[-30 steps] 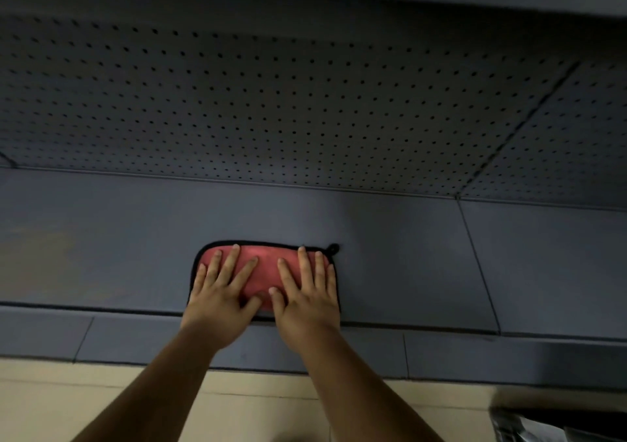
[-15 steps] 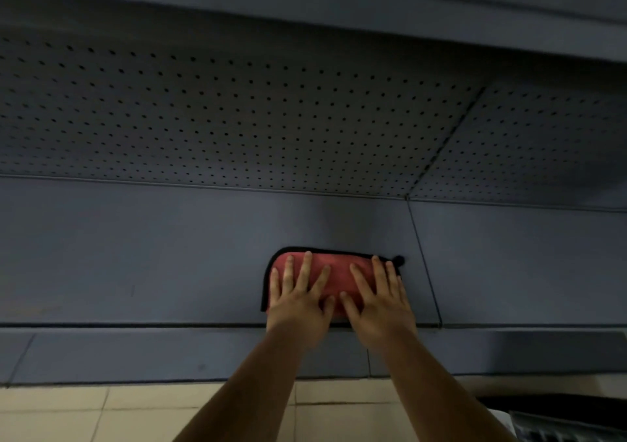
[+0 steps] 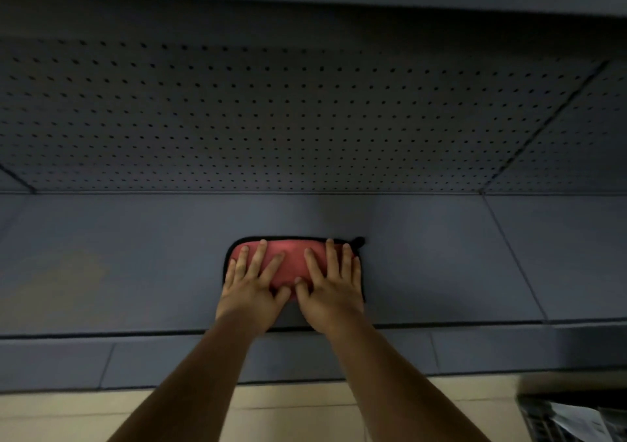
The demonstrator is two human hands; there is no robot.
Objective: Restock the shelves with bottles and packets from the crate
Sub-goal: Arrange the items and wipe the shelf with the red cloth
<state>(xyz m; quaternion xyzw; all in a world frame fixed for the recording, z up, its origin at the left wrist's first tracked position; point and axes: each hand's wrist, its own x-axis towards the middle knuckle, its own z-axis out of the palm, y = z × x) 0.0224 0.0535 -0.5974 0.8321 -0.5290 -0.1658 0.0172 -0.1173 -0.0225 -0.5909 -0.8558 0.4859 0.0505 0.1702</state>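
Note:
A folded red cloth [image 3: 292, 261] with a black edge lies flat on the grey-blue shelf [image 3: 135, 265], near its front edge. My left hand [image 3: 252, 287] presses on the cloth's left half with fingers spread and straight. Beside it, my right hand [image 3: 330, 289] presses on the right half the same way, thumbs nearly touching. A dark crate [image 3: 573, 414] with pale packets shows at the bottom right corner, mostly cut off by the frame.
A perforated back panel [image 3: 305, 119] rises behind the shelf, with another shelf overhead. Seams divide the shelf into sections. Pale floor tiles [image 3: 68, 418] lie below the shelf's front lip.
Both hands slid the cloth along the shelf, first rightward toward a seam, then back left, staying flat on it throughout. The view shifted with them.

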